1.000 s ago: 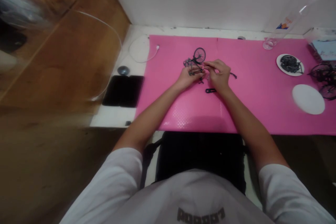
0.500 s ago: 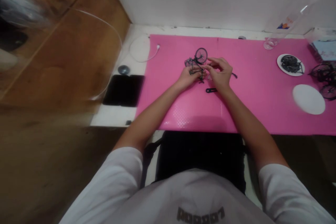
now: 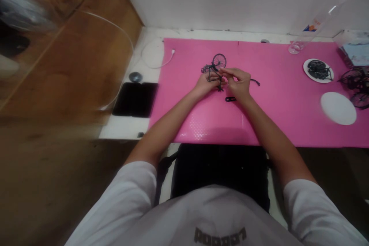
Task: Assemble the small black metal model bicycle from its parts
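Note:
Above the pink mat (image 3: 196, 119) I hold a small black model bicycle (image 3: 219, 61), its spoked wheel pointing away from me. My left hand (image 3: 205, 84) is closed around the frame from the left. On the other side, the fingertips of my right hand (image 3: 240, 81) are pinched together against the bicycle's frame; whatever they grip is too small to make out. A flat black part (image 3: 230, 99) with a hole lies on the mat just below my right hand. Behind that hand, a thin curved black piece (image 3: 255, 82) rests on the mat.
To the right are a white plate (image 3: 305, 73) with black parts, a white disc (image 3: 338, 108), more black model bicycles (image 3: 360, 88) and a clear bottle (image 3: 296, 47). On the left lie a black flat object (image 3: 135, 99), a small round dish (image 3: 135, 77) and a white cable (image 3: 170, 58).
My right hand has shifted slightly left, and its fingers have drawn from a spread pose into a tighter pinch at the bicycle frame. The left hand keeps its hold.

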Demonstrator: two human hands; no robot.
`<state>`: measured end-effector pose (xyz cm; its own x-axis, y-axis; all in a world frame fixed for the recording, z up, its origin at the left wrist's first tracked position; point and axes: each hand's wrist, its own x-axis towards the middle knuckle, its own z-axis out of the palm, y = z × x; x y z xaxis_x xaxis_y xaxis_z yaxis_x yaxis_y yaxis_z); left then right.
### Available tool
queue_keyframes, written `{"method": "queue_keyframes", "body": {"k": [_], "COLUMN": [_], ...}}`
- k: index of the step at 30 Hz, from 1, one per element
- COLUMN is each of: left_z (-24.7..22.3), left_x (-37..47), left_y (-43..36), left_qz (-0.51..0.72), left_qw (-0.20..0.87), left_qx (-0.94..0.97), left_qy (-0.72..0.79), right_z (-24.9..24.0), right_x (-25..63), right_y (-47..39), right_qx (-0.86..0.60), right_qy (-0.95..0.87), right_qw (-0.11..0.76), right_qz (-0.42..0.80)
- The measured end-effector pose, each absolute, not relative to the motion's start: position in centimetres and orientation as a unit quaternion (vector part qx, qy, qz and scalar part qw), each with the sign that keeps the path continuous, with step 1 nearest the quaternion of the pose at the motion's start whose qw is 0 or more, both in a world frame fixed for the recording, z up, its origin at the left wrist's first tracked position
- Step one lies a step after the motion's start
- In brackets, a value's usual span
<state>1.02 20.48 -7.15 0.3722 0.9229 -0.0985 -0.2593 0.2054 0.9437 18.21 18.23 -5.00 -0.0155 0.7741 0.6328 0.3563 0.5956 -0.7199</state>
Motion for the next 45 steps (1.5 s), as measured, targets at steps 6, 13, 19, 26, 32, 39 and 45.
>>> {"method": "queue_keyframes", "body": {"k": [6, 13, 19, 26, 32, 39, 45], "left_z": [-7.9, -6.9, -7.1, -7.4, -7.4, -7.1, -6.8], "left_x": [1.0, 0.8, 0.8, 0.8, 0.7, 0.7, 0.8], "left_y": [20.9, 20.3, 20.4, 20.6, 20.6, 20.4, 20.1], "left_qz": [0.437, 0.431, 0.435, 0.423, 0.432, 0.434, 0.439], "left_qw": [0.676, 0.711, 0.712, 0.707, 0.713, 0.714, 0.717], "left_qx": [0.471, 0.437, 0.431, 0.444, 0.437, 0.432, 0.424], "left_qy": [0.362, 0.344, 0.343, 0.352, 0.338, 0.340, 0.337], "right_z": [-4.5, -4.5, -3.9, -4.1, -4.0, -3.7, -3.6], "right_x": [18.4, 18.2, 18.3, 18.3, 17.9, 17.9, 20.4], "right_y": [18.2, 18.2, 17.9, 18.0, 17.6, 17.2, 18.7], "right_qx": [-0.444, -0.445, -0.442, -0.459, -0.440, -0.451, -0.480], "right_qy": [-0.688, -0.668, -0.700, -0.689, -0.691, -0.699, -0.662], "right_qw": [0.556, 0.574, 0.537, 0.541, 0.546, 0.533, 0.565], "right_qz": [0.139, 0.160, 0.164, 0.145, 0.173, 0.156, 0.115]}}
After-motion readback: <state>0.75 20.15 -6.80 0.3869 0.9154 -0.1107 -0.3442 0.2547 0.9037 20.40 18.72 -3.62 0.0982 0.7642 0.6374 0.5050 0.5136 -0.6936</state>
